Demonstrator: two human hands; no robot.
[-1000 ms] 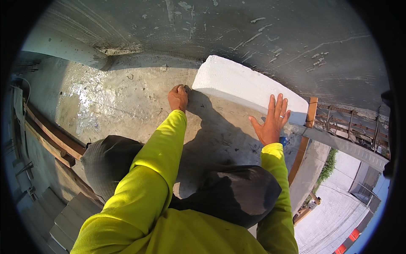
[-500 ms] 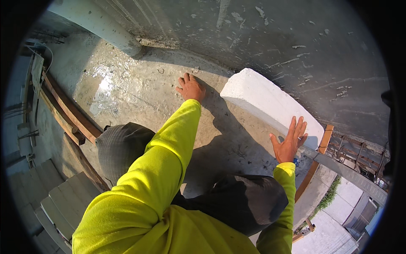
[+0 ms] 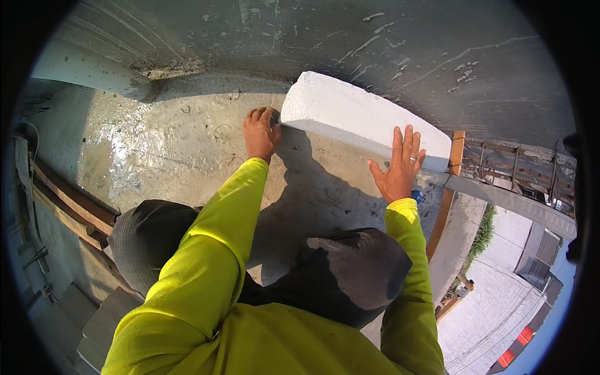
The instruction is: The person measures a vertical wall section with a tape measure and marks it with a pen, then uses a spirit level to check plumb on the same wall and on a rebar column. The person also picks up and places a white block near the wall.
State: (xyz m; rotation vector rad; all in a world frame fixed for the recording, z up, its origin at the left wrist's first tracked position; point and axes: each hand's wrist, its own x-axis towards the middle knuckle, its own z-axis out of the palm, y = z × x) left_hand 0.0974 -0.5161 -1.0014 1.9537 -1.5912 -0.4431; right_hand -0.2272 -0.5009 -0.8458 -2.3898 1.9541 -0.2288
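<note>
A long white block (image 3: 356,112), like lightweight concrete, lies on the rough concrete floor along the foot of the grey wall. My left hand (image 3: 261,134) is at its left end, fingers stretched and a little apart; the thumb side is close to the block's corner, and whether it touches I cannot tell. My right hand (image 3: 399,165) is spread in front of the block's right part, its upper fingers overlapping the white face. Contact there is unclear too. Neither hand grips anything.
The grey wall (image 3: 300,37) runs behind the block. A wooden strip (image 3: 457,153) and a metal bar (image 3: 500,195) stand at the right edge, with rebar (image 3: 531,167) beyond. A round column (image 3: 94,72) is at far left, above wooden planks (image 3: 72,200). Wet floor (image 3: 122,150) shines there.
My left hand has come closer to the block's left end, nearly closing the gap. My right hand stays at the block's right part. The whole view has shifted and turned.
</note>
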